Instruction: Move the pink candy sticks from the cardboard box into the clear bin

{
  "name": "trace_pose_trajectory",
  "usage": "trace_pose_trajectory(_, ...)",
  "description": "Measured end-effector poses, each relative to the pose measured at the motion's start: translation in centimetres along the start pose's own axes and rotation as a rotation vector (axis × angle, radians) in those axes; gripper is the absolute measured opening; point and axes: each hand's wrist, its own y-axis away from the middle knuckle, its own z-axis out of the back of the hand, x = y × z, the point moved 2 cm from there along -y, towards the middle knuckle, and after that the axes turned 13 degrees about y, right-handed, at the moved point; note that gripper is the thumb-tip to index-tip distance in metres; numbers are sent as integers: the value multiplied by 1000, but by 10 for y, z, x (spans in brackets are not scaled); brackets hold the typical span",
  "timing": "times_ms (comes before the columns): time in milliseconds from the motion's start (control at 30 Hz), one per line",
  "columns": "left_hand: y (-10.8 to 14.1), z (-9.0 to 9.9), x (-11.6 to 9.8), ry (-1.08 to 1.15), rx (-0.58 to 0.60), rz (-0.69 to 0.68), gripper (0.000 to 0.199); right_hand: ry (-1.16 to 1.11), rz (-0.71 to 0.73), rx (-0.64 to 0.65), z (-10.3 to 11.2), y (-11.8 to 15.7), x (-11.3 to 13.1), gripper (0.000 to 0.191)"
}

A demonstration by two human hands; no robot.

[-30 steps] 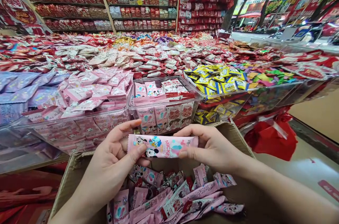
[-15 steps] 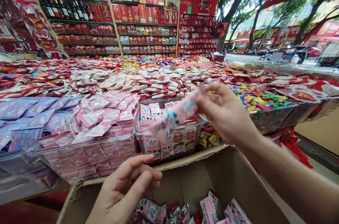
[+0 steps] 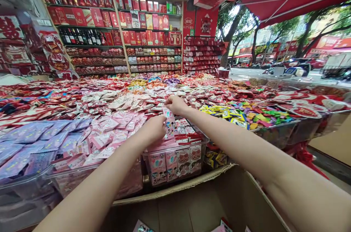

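Both my hands reach out over a clear plastic bin (image 3: 203, 143) of small wrapped packets. A pink candy packet (image 3: 170, 124) with cartoon figures stands upright between them, above the bin. My right hand (image 3: 176, 105) is closed, pinching the packet near its top end. From the left, my left hand (image 3: 155, 128) is closed at the packet's side edge; its fingertips are partly hidden. Red-and-white packets (image 3: 186, 129) lie at the right side of the bin. Below my arms is an open cardboard box (image 3: 192, 184) with a few packets at its bottom.
Left of the bin are pink packets (image 3: 117, 129) and purple packets (image 3: 55, 129) in clear bins. Yellow packets (image 3: 225, 112) and colourful sweets (image 3: 265, 113) lie to the right. Shelves (image 3: 123, 34) of red boxes and bottles stand behind; a street opens at the right.
My hands have moved forward from over the box to the bin, carrying the pink packet. My left hand has closed at the packet. The view has tilted up.
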Motion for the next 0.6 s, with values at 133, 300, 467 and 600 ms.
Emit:
trace_pose_trajectory(133,-12,-11,2,-142,185,100,21,69,-65,-47,1,-6,-6,22)
trace_pose_trajectory(300,-7,-11,1,-253,338,137,20,130,-66,22,-8,-8,-10,20)
trace_pose_trajectory(467,-7,-13,1,-311,360,155,21,206,-58,13,-11,-11,-14,26)
trace_pose_trajectory(600,-9,-16,3,-324,367,168,22,282,-71,43,-12,-10,-15,28)
